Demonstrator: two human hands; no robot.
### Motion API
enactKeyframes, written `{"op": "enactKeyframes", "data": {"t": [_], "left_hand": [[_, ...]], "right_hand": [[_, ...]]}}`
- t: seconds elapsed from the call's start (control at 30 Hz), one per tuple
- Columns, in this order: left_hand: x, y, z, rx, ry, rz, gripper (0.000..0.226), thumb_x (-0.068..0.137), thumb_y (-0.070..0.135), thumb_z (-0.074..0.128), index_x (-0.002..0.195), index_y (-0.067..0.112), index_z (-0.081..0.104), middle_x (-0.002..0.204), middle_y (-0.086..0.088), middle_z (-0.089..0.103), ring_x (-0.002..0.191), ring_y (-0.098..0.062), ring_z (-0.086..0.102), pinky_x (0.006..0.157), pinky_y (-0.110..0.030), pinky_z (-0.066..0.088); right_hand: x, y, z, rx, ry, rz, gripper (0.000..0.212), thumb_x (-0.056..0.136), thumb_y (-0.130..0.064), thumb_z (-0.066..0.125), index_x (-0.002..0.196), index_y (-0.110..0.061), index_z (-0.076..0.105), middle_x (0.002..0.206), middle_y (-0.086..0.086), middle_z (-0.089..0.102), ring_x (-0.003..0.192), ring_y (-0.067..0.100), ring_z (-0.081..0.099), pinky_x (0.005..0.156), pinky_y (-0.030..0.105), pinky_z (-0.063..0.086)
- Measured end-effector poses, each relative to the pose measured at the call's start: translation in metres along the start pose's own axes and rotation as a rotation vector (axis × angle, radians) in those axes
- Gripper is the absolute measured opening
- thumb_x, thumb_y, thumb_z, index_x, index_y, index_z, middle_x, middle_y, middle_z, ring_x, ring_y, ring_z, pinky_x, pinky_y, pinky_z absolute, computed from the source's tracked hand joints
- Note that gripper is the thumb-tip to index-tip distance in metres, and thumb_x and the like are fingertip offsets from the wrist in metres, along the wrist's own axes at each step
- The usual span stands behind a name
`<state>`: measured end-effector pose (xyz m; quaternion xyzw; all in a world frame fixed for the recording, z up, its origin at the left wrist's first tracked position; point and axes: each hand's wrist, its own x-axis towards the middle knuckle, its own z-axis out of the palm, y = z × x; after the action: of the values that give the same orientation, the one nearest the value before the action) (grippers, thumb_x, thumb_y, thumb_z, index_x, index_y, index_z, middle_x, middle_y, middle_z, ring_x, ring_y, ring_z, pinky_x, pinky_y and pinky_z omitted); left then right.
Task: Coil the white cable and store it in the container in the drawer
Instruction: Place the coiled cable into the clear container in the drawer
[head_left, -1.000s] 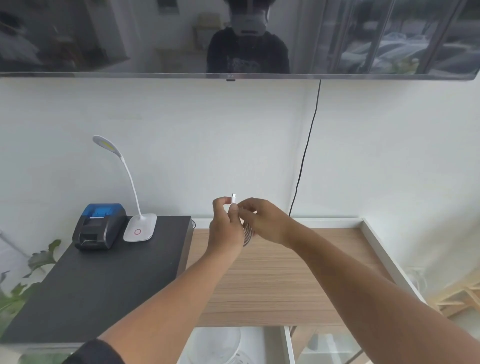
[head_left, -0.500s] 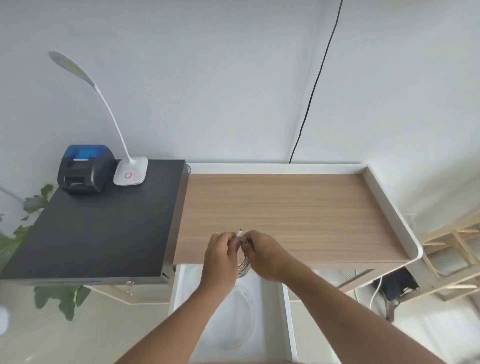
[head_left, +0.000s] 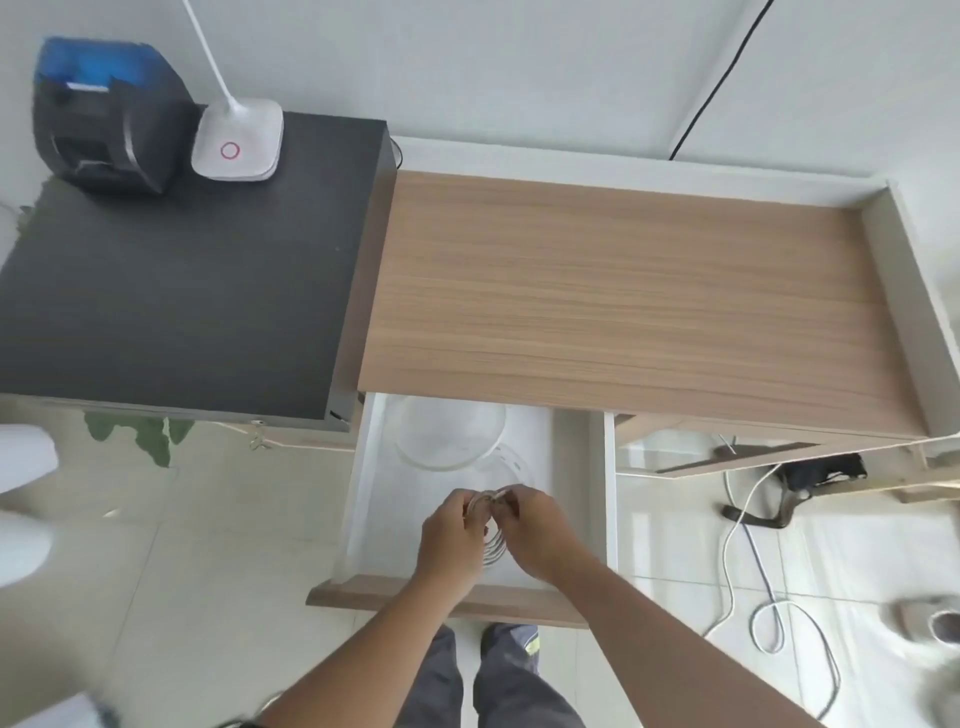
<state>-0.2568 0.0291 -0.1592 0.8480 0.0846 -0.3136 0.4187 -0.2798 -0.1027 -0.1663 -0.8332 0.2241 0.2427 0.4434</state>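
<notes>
Before you: bench (head_left: 623, 291), matt wood-grain laminate with white edging; side cabinet top (head_left: 171, 291), matt black; drawer (head_left: 576, 467), smooth white inside, wood-look front; container (head_left: 447, 436), clear glossy plastic; floor (head_left: 156, 571), glossy pale tile; lamp base (head_left: 238, 140), glossy white plastic.

To my left a dark cabinet top (head_left: 171, 291) carries a black printer with a blue lid (head_left: 106, 117) at its far corner, and just beside that sits the white square base of a desk lamp (head_left: 238, 140), a red ring on it, its thin neck rising out of view. The wooden bench (head_left: 623, 306) ahead has a white raised rim. A black cord (head_left: 719, 85) runs down the wall behind it. On the tiled floor (head_left: 171, 545) to my right lie loose white and grey leads (head_left: 769, 618) and a black bundle (head_left: 815, 475). Green leaves (head_left: 148, 434) show below the cabinet edge.
</notes>
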Motion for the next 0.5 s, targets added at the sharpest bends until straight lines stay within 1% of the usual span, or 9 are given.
{"op": "enactKeyframes", "data": {"t": [0.07, 0.13, 0.2, 0.27, 0.33, 0.37, 0.47, 0.5], "left_hand": [[0.005, -0.006, 0.001, 0.027, 0.006, 0.014, 0.018, 0.102, 0.03, 0.052, 0.101, 0.019, 0.066, 0.085, 0.005, 0.072, 0.08, -0.01, 0.066, 0.062, -0.013, 0.041], [0.011, -0.01, 0.003, 0.002, 0.01, -0.027, 0.021, 0.102, 0.03, 0.052, 0.1, 0.016, 0.067, 0.082, 0.004, 0.072, 0.076, -0.007, 0.067, 0.06, -0.014, 0.041], [0.016, -0.012, 0.007, -0.029, 0.023, -0.083, 0.023, 0.101, 0.028, 0.052, 0.098, 0.013, 0.069, 0.083, 0.002, 0.072, 0.076, -0.012, 0.067, 0.06, -0.017, 0.041], [0.021, -0.014, 0.013, -0.034, 0.041, -0.114, 0.022, 0.1, 0.027, 0.053, 0.099, 0.013, 0.069, 0.089, 0.001, 0.071, 0.082, -0.017, 0.065, 0.061, -0.02, 0.041], [0.025, -0.015, 0.017, -0.048, 0.053, -0.142, 0.022, 0.1, 0.029, 0.053, 0.099, 0.014, 0.068, 0.092, 0.0, 0.071, 0.085, -0.019, 0.064, 0.063, -0.024, 0.042], [0.027, -0.015, 0.02, -0.064, 0.056, -0.155, 0.022, 0.1, 0.03, 0.053, 0.098, 0.014, 0.068, 0.091, 0.0, 0.071, 0.085, -0.02, 0.064, 0.065, -0.026, 0.043], [0.032, -0.016, 0.024, -0.131, 0.073, -0.209, 0.023, 0.1, 0.031, 0.053, 0.098, 0.013, 0.068, 0.091, -0.003, 0.072, 0.088, -0.025, 0.066, 0.074, -0.036, 0.053], [0.033, -0.016, 0.026, -0.151, 0.085, -0.221, 0.024, 0.1, 0.031, 0.052, 0.099, 0.013, 0.068, 0.093, -0.004, 0.072, 0.089, -0.026, 0.066, 0.079, -0.039, 0.055]], "right_hand": [[0.004, 0.005, 0.004, 0.02, -0.004, -0.004, 0.031, 0.099, -0.02, 0.052, 0.071, -0.032, 0.059, 0.066, -0.012, 0.061, 0.057, -0.006, 0.056, 0.053, 0.008, 0.039], [0.007, 0.009, 0.01, 0.065, 0.009, -0.01, 0.028, 0.099, -0.02, 0.053, 0.075, -0.03, 0.064, 0.067, -0.015, 0.064, 0.064, -0.011, 0.057, 0.057, 0.006, 0.04], [0.01, 0.009, 0.015, 0.119, 0.019, -0.004, 0.024, 0.098, -0.022, 0.053, 0.082, -0.025, 0.07, 0.072, -0.012, 0.069, 0.069, -0.007, 0.059, 0.06, 0.008, 0.041], [0.012, 0.008, 0.019, 0.161, 0.016, 0.002, 0.028, 0.097, -0.03, 0.05, 0.082, -0.028, 0.074, 0.078, -0.011, 0.073, 0.073, -0.001, 0.061, 0.063, 0.012, 0.044], [0.016, 0.007, 0.022, 0.187, 0.061, 0.031, 0.031, 0.098, -0.033, 0.05, 0.083, -0.028, 0.076, 0.082, -0.01, 0.075, 0.078, 0.006, 0.065, 0.072, 0.023, 0.05], [0.019, 0.006, 0.023, 0.193, 0.105, 0.061, 0.028, 0.1, -0.033, 0.051, 0.087, -0.027, 0.075, 0.083, -0.009, 0.075, 0.08, 0.011, 0.066, 0.073, 0.027, 0.051], [0.028, 0.003, 0.029, 0.151, 0.178, 0.119, 0.017, 0.102, -0.032, 0.052, 0.11, -0.029, 0.066, 0.085, -0.006, 0.074, 0.078, 0.016, 0.066, 0.064, 0.028, 0.046], [0.031, 0.002, 0.032, 0.125, 0.181, 0.115, 0.016, 0.102, -0.032, 0.05, 0.113, -0.032, 0.062, 0.083, -0.004, 0.074, 0.075, 0.018, 0.065, 0.061, 0.028, 0.044]]}}
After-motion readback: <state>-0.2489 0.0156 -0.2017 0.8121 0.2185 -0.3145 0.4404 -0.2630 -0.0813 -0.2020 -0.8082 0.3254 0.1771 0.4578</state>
